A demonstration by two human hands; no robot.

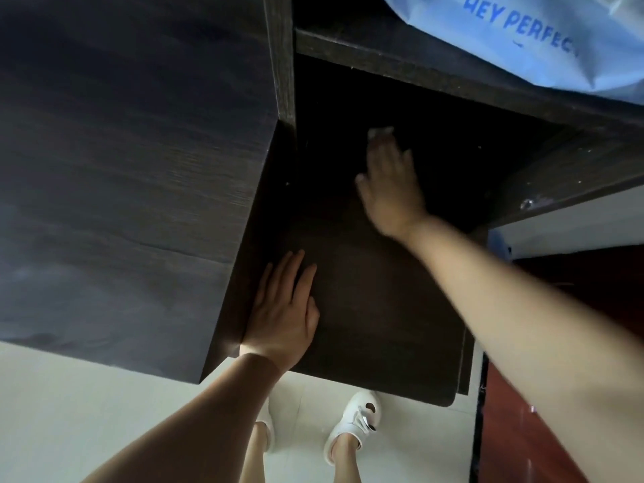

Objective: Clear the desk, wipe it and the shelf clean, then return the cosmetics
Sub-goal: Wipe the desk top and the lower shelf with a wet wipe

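Observation:
The dark wooden desk [376, 325] lies bare below me, reaching back under a dark shelf [400, 64]. My right hand [390, 183] stretches far back over the desk and presses a small white wipe [380, 131] flat against the surface; only the wipe's edge shows past my fingertips. Near the desk's front left corner my left hand [284, 312] rests flat, palm down, fingers together and slightly spread, holding nothing. No cosmetics are in view.
A tall dark cabinet [132, 169] stands against the desk's left side. A light blue bag [543, 43] with printed letters sits on the shelf at the top right. A reddish-brown panel [543, 395] is on the right. My white shoes [355, 423] stand on pale floor tiles.

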